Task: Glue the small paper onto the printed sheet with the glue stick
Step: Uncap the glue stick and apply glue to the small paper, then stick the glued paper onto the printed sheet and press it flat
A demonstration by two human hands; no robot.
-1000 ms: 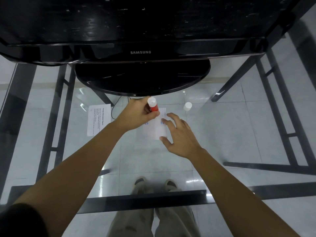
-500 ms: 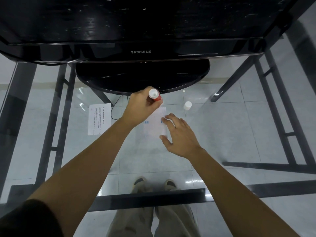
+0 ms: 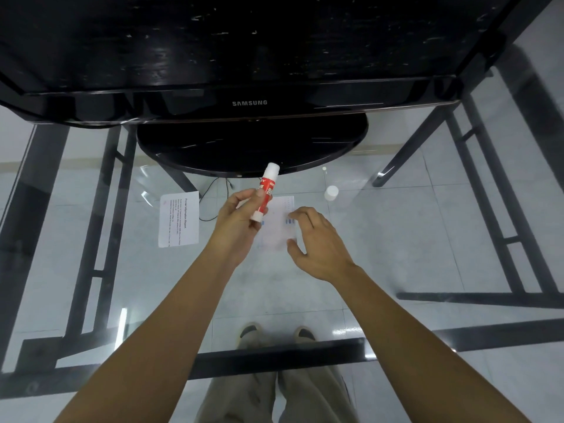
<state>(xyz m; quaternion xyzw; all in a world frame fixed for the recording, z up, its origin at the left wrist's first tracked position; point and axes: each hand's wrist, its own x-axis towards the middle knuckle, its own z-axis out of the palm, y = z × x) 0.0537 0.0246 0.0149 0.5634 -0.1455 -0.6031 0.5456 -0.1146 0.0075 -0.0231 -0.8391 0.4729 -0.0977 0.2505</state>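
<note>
My left hand (image 3: 236,219) grips a red and white glue stick (image 3: 266,190), held tilted above the glass table with its white end pointing up and away. Under it lies a small white paper (image 3: 276,227) with faint blue marks. My right hand (image 3: 317,242) rests on that paper's right edge, fingers spread, fingertips pressing it down. A printed sheet (image 3: 178,219) with lines of text lies flat to the left, apart from both hands. The glue stick's white cap (image 3: 331,192) stands alone to the right of the small paper.
A black Samsung monitor (image 3: 250,102) with a round base (image 3: 250,148) stands at the far side of the glass table (image 3: 396,227). The table's dark front edge (image 3: 274,355) runs near my legs. Black frame legs show through the glass on both sides.
My left hand has lifted the glue stick off the small paper and tilted it, so its full length now shows. My right hand stays on the paper.
</note>
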